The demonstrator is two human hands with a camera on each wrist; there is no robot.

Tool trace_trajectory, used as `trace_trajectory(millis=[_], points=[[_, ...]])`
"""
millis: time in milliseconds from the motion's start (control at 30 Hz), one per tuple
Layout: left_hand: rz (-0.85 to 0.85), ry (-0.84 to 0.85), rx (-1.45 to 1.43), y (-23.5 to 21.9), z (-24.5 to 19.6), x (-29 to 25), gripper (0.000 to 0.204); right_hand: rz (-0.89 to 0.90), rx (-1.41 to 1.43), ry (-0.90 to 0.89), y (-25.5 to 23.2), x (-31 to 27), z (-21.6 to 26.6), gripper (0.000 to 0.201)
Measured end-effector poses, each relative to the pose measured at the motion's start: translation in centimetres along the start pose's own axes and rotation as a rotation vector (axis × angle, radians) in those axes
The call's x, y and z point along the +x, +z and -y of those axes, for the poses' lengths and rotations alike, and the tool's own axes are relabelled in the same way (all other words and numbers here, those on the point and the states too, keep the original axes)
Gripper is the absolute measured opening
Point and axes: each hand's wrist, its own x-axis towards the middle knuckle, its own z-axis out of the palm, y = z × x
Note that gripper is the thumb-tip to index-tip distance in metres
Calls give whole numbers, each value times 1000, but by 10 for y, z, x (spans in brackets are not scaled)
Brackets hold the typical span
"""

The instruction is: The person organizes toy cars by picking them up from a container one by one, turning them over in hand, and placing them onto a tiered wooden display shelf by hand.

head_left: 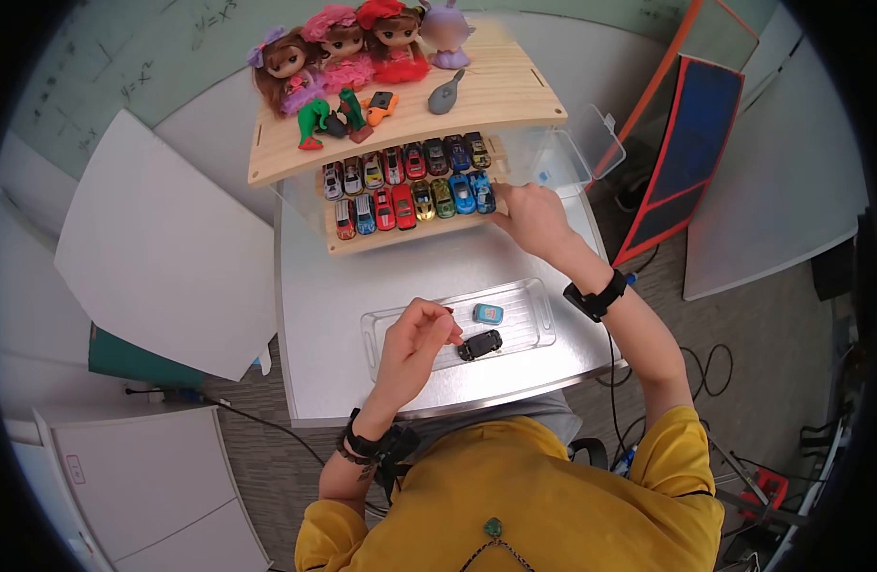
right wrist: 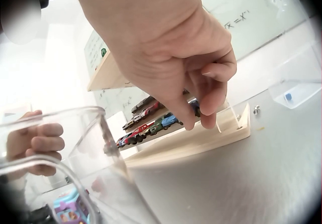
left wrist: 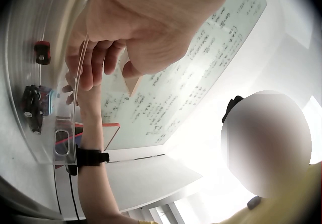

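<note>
Two rows of toy cars (head_left: 403,207) stand on a wooden stepped rack under a shelf. My right hand (head_left: 534,221) is at the right end of the front row, pinching the blue patterned toy car (head_left: 481,194) there between thumb and fingers. In the right wrist view, dark blue shows between the fingertips (right wrist: 210,119), with much of that car hidden. Over the clear tray (head_left: 541,336) hovers my left hand (head_left: 414,348), fingers loosely curled and holding nothing. Below it in the tray lie a light blue toy car (head_left: 489,314), a black one (head_left: 480,345) and a red one (left wrist: 43,53).
Several dolls (head_left: 343,57) sit on the wooden shelf (head_left: 500,76) above the cars, with small green and orange figures (head_left: 314,119) and a grey drop-shaped piece (head_left: 446,92). A clear plastic bin (head_left: 577,153) stands right of the rack. Cables lie on the floor.
</note>
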Motion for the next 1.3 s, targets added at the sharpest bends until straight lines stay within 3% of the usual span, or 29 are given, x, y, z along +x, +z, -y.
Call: trace_trajectory(millis=[267, 333, 367, 433, 500, 600, 700, 767, 900, 967, 1300], points=[[-51, 33, -28, 3, -4, -6, 14, 25, 37, 4, -2, -7, -3, 33], [-138, 112, 406, 8, -26, -15, 9, 4, 72, 27, -2, -9, -4, 35], [-155, 113, 406, 5, -37, -17, 9, 9, 74, 11, -4, -10, -5, 35], [-268, 316, 734, -11, -59, -19, 8, 2, 83, 73, -8, -14, -8, 32], [-451, 427, 824, -42, -62, -8, 6, -24, 82, 72, -7, -17, -15, 29], [-545, 426, 959, -91, -62, 11, 7, -90, 84, 64, -6, -23, -21, 21], [-487, 360, 1077, -113, -52, 28, 11, -27, 115, 86, -2, -25, -24, 23], [-428, 261, 1220, -119, -46, 38, 17, -13, 86, 80, -1, -25, -24, 24], [-410, 263, 1322, -127, -34, 56, 21, 13, 58, 89, -2, -22, -21, 25], [-384, 128, 1372, -127, -33, 60, 22, 27, 31, 76, 2, -22, -23, 27], [-439, 56, 1468, -127, -17, 77, 18, 82, -76, 125, 18, -22, -20, 23]])
